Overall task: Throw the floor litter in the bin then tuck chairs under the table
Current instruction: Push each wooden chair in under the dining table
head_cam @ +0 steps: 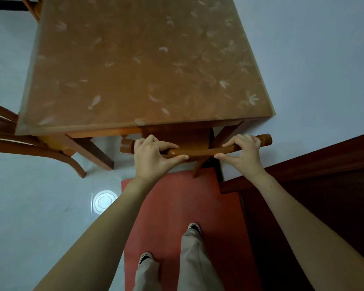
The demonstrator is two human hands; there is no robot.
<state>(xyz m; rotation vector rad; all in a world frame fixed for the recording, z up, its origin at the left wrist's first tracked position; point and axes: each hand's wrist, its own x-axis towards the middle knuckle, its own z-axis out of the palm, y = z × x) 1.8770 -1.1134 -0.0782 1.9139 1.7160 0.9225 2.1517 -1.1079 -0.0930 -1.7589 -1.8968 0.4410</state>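
At the table's near edge, seen from the head camera, a wooden chair stands with its seat mostly beneath the top and its curved top rail just beside the edge. It looks rigid, fairly heavy and smoothly varnished (possibly slippery), so the rail's two ends seem the sensible hold. Left hand and right hand each grip that rail, fingers curled over it, thumbs on the near side, both arms stretched forward. A second chair stands at the table's left.
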